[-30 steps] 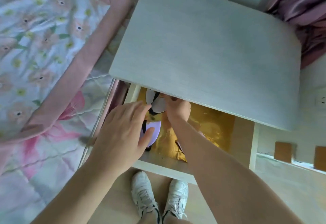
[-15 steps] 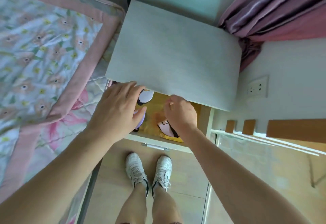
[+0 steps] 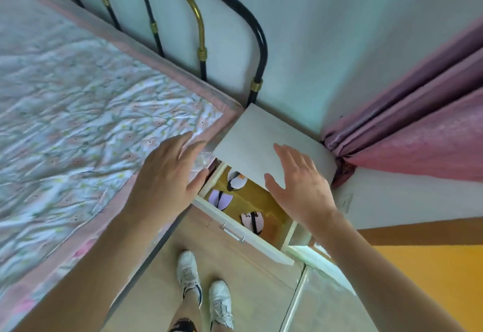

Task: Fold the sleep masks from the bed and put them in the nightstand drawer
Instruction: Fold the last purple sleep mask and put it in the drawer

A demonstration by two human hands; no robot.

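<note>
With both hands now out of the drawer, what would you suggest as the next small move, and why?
Probably push the drawer shut by its front. Three folded sleep masks, white, purple and pink, already lie inside it, no mask shows on the visible part of the bed, and both the left hand and right hand hover open and hold nothing.

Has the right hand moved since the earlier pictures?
Yes. The right hand has come up out of the drawer and now hovers open over the nightstand top.
</note>
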